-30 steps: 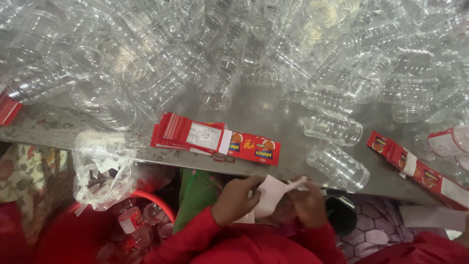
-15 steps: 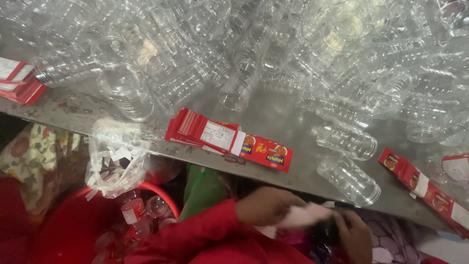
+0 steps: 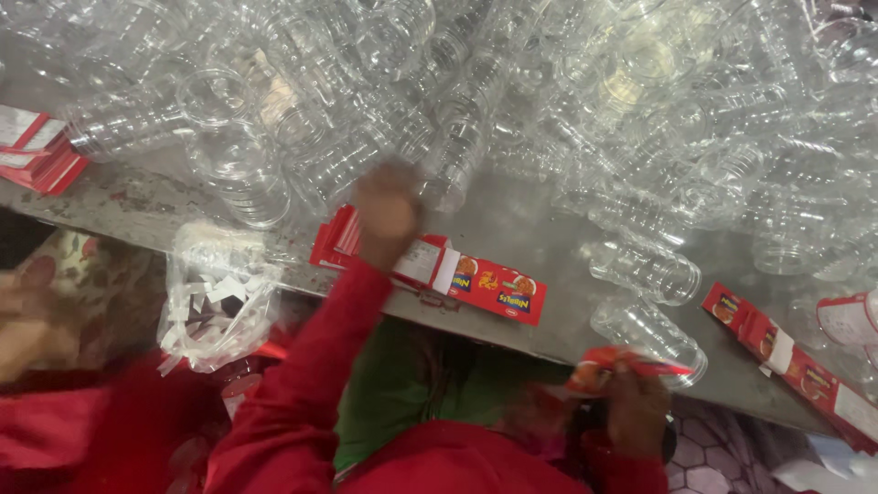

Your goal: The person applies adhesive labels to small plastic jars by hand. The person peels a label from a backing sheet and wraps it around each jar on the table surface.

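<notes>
left hand (image 3: 389, 212) up over the grey table (image 3: 540, 220), reaching toward the pile of clear plastic jars (image 3: 457, 119). blurred with motion, so can't tell whether fingers are spread or curled, and can't tell if touching a jar or just short of one. right hand (image 3: 636, 412) down below the near edge of the table, pinched closed on a red label (image 3: 615, 361), thumb side on top, label sticking out to the left.

relative to the table: stack of red labels (image 3: 439, 265) lying flat right at the near edge, just under the left hand. second stack of labels (image 3: 796, 361) along the near edge further right. third red stack (image 3: 37, 151) at the far left edge. two loose jars (image 3: 645, 270) lying on their sides between pile and near edge, close to the right hand. clear bag of paper scraps (image 3: 219, 293) hanging off the near edge on the left, red tub (image 3: 265, 366) below it.

probably best to grab a jar off the front of the pile, not deep in, since those look stacked loose and would likely roll. keeping the label held by one end only looks smart, avoids creasing or sticking to itself. the loose jars by the near edge look like the easier pick, honestly.

blurred hand of another person (image 3: 27, 329) at far left, below the table edge.
</notes>
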